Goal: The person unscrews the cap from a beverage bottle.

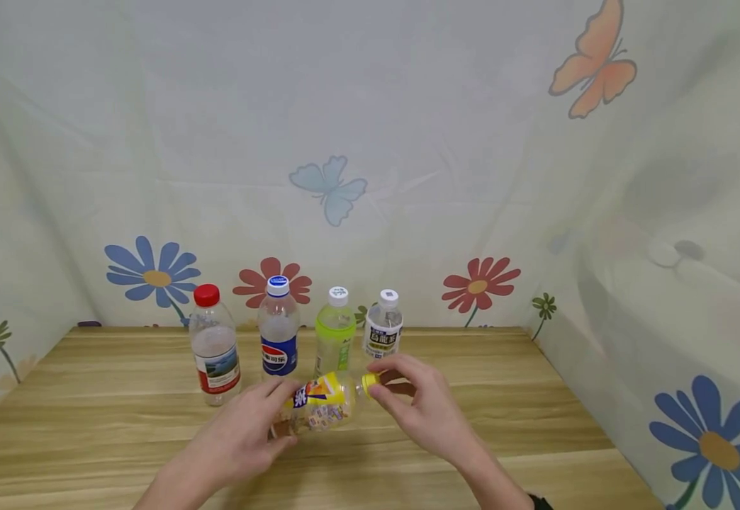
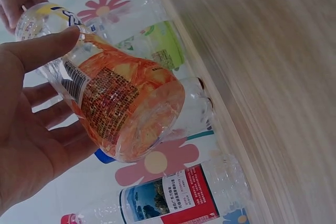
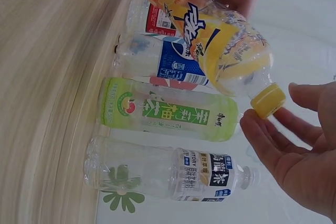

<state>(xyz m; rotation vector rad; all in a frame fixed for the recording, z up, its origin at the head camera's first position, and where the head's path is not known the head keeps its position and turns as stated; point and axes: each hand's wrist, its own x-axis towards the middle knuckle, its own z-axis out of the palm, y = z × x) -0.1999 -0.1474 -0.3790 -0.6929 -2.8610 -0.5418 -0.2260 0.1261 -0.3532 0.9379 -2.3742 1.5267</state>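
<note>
Across the front of the other bottles, a clear drink bottle with a yellow and orange label lies sideways in the air, its yellow cap toward the right. My left hand grips it near the base, the thumb on one side and the fingers on the other, as the left wrist view shows. Around the cap, my right hand has its fingers spread. In the right wrist view one fingertip is right at the cap's edge, while another stands a little apart from it.
Behind stand a red-capped bottle, a blue-labelled cola bottle, a green-labelled bottle and a white-capped tea bottle. They form a row on the wooden table. A flower-printed cloth hangs behind and at both sides.
</note>
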